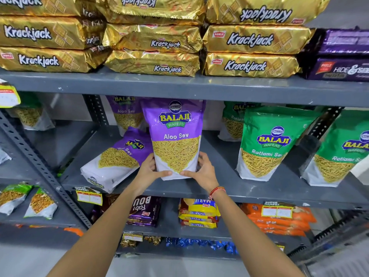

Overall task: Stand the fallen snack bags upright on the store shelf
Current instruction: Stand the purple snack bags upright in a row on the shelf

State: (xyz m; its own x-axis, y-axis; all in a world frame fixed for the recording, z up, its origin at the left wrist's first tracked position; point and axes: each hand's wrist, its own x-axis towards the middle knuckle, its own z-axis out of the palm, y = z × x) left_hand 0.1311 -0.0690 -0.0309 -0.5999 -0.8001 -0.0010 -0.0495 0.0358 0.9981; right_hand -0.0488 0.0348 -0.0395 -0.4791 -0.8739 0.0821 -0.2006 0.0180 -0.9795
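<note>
A purple Aloo Sev bag (175,136) stands upright near the front of the grey middle shelf (249,192). My left hand (148,169) grips its lower left corner and my right hand (203,169) grips its lower right corner, thumbs across the white bottom. A second purple Aloo Sev bag (115,160) lies fallen on its back just left of it, its top pointing toward the rear. A third purple bag (125,114) stands upright behind both.
Green Ratlami Sev bags (267,144) stand upright to the right. A slotted shelf post (40,162) runs diagonally at left. Gold Krackjack packs (153,62) fill the shelf above. Biscuit packs (197,214) sit on the shelf below.
</note>
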